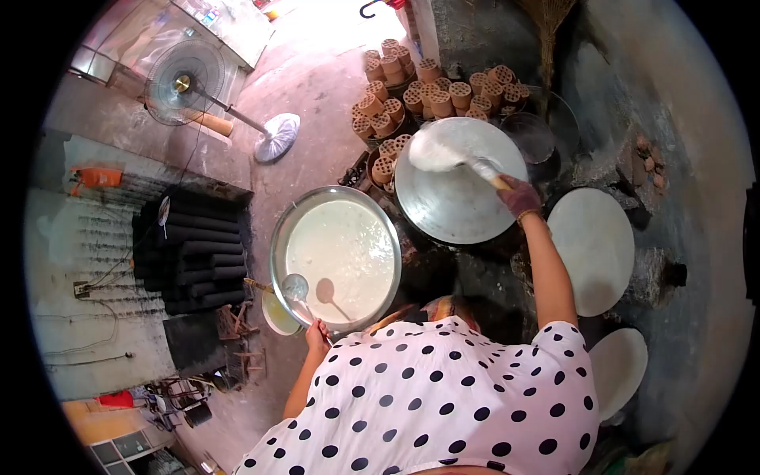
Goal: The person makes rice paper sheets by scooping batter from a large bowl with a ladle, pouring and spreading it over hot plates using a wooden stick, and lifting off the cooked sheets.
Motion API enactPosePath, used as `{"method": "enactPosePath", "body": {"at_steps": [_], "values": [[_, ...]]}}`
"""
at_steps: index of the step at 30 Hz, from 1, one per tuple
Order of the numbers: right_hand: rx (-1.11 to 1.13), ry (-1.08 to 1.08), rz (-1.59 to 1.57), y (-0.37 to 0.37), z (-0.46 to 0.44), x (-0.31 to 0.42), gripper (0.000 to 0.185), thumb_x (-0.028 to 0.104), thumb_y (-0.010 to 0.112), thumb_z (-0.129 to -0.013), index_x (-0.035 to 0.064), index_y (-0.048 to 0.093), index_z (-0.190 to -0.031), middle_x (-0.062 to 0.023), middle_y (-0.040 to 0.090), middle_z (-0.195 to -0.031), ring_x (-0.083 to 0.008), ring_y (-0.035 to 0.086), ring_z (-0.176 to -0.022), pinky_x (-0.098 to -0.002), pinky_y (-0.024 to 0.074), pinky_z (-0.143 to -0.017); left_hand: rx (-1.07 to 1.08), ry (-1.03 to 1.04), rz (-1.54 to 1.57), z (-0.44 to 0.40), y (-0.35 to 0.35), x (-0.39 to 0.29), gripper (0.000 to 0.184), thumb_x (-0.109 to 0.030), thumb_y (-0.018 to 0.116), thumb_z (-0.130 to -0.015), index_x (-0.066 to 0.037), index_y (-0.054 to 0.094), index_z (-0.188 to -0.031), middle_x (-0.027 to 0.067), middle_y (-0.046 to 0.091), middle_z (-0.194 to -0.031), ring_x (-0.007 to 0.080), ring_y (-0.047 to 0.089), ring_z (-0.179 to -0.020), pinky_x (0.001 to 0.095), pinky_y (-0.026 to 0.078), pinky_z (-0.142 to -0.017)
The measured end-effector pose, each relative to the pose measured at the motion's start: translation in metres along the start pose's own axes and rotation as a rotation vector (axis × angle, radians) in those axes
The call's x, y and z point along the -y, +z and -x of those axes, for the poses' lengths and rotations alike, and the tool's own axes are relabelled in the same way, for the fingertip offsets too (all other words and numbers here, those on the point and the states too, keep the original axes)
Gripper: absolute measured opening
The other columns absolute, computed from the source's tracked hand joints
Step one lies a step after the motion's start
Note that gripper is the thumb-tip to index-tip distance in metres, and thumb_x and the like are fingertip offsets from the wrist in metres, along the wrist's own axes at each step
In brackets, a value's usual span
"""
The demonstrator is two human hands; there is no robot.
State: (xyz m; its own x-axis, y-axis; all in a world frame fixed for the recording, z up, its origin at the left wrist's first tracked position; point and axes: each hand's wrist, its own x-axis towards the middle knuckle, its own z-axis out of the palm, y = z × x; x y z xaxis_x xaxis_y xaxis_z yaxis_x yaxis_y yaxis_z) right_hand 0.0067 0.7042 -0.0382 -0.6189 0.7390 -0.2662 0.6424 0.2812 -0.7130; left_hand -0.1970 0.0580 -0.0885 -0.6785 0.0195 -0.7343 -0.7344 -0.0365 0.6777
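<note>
My right hand [518,196], in a dark reddish glove, is closed around the handle [483,168] of a tool with a white, soft-looking head [435,150]. This head is over the large round metal lid [459,210]; I cannot tell if it touches the surface. My left hand [318,336] is closed on the thin handle of a ladle [294,286], beside the rim of a metal basin [273,257]. The ladle is above the white liquid [348,237] in this basin, and its shadow falls there. The basin stands to the left of the lid, near it. Beyond the lid are many brown cylinders with holes [439,101], and to its right is a pale round disc [594,237].
</note>
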Motion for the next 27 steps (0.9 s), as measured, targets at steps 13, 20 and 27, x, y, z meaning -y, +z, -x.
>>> {"method": "enactPosePath", "body": {"at_steps": [13, 20, 27], "values": [[-0.131, -0.040, 0.090, -0.004, -0.005, -0.002, 0.046, 0.031, 0.064, -0.080, 0.0255, 0.056, -0.125, -0.0099, 0.060, -0.119, -0.0298, 0.060, -0.103, -0.0364, 0.0461, -0.091, -0.033, -0.011, -0.011, -0.003, -0.014, 0.013, 0.011, -0.019, 0.048, -0.093, -0.010, 0.051, -0.088, -0.0012, 0.045, -0.061, 0.0099, 0.040, -0.046, 0.0252, 0.035, -0.041], [0.137, -0.184, 0.040, 0.008, 0.005, 0.005, 0.045, 0.024, 0.070, -0.072, 0.0218, 0.064, -0.117, -0.0133, 0.065, -0.109, -0.0255, 0.063, -0.099, -0.0324, 0.0466, -0.087, -0.095, -0.028, 0.012, 0.012, -0.004, 0.015, 0.012, -0.021, 0.049, -0.093, -0.011, 0.052, -0.087, -0.0017, 0.047, -0.061, 0.0093, 0.041, -0.047, 0.0244, 0.035, -0.042], [0.015, -0.131, 0.166, 0.005, -0.022, 0.005, 0.042, 0.028, 0.066, -0.079, 0.0265, 0.061, -0.120, -0.0090, 0.063, -0.114, -0.0282, 0.061, -0.103, -0.0370, 0.0469, -0.088, -0.083, -0.075, -0.040, 0.021, -0.008, 0.025, 0.013, -0.019, 0.049, -0.093, -0.012, 0.053, -0.084, -0.0029, 0.046, -0.060, 0.0081, 0.041, -0.047, 0.0235, 0.034, -0.042]]}}
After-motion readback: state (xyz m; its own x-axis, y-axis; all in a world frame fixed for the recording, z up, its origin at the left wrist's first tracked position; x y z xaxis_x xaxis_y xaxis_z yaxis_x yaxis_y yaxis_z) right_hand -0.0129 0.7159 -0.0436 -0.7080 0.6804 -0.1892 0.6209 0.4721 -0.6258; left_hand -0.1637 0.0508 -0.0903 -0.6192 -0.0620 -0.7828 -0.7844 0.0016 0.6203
